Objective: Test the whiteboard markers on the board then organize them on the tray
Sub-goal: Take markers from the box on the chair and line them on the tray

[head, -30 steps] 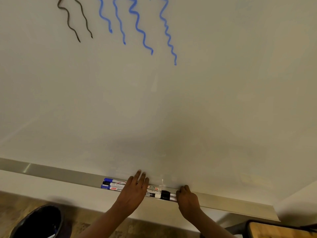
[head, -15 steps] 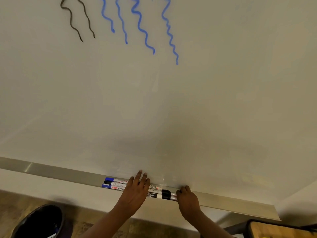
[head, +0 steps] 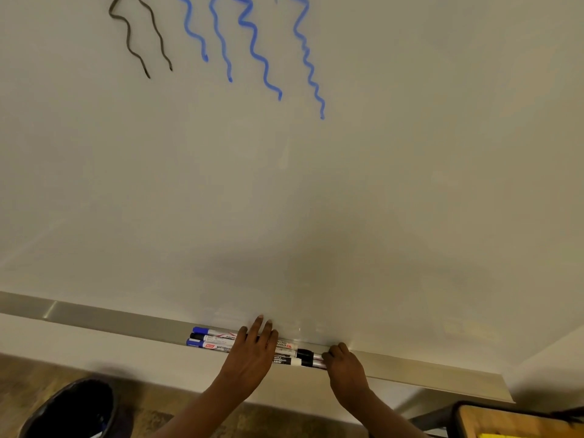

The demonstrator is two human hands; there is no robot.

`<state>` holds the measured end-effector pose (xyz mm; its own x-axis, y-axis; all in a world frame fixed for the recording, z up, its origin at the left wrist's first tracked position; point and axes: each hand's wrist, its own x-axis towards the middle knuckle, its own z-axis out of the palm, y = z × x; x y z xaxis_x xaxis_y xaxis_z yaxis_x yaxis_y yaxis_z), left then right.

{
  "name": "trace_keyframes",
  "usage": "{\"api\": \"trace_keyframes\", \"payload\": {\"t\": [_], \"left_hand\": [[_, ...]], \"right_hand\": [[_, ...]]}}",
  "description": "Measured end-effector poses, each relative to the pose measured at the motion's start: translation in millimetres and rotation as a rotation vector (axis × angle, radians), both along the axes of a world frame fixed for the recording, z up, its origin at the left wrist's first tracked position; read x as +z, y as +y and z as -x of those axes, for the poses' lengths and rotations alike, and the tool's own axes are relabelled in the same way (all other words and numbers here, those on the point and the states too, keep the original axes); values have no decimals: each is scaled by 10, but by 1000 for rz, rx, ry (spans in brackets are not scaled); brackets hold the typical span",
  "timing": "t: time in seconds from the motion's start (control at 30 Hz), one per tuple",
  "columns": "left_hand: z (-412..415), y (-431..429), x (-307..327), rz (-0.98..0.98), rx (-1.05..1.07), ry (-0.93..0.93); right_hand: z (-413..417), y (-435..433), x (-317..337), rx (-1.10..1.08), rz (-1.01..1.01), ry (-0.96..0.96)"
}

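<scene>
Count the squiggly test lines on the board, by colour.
6. Two black lines at upper left; four blue lines to their right. All run off the top edge, so more may sit above the frame.

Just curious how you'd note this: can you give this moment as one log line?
stage: organizing | markers: lying together on tray | left hand: flat on markers | right hand: at marker ends | board: black, blue squiggles

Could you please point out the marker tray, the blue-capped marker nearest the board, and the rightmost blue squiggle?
Marker tray (head: 104,317): head view, bare metal left of the markers.
Blue-capped marker nearest the board (head: 201,330): head view, its blue cap.
Rightmost blue squiggle (head: 308,63): head view, mid-stroke.
</scene>
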<state>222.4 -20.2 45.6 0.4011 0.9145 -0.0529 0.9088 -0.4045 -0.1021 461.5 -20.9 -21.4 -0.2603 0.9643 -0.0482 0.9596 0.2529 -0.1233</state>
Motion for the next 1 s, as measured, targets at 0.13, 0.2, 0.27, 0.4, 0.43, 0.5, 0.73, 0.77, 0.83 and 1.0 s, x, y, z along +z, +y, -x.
{"api": "trace_keyframes", "payload": {"t": [0.13, 0.2, 0.27, 0.4, 0.43, 0.5, 0.73, 0.77, 0.83, 1.0], "left_hand": [[-6, -14, -5, 4, -1, -6], [-7, -19, 2, 8, -3, -7], [-4, -19, 7, 9, -1, -5], [5, -32, 9, 1, -2, -2], [6, -36, 9, -1, -3, 0], [6, -45, 11, -2, -5, 2], [5, -67, 19, -9, -11, 4], [5, -69, 22, -10, -12, 5], [1, -73, 30, -13, -12, 4], [-20, -84, 66, -22, -12, 8]], "right_hand": [[25, -30, -32, 20, -59, 6], [35, -55, -52, 39, -81, 4], [34, -78, -58, 63, -75, -4], [25, -78, -92, 74, -32, -40], [20, -71, -104, 71, -23, -49], [8, -60, -116, 66, -7, -59], [-15, -62, -83, 103, 10, -67], [-17, -65, -91, 113, 5, -75], [-24, -68, -116, 124, -2, -83], [-23, -80, -107, 136, -53, -56]]}}
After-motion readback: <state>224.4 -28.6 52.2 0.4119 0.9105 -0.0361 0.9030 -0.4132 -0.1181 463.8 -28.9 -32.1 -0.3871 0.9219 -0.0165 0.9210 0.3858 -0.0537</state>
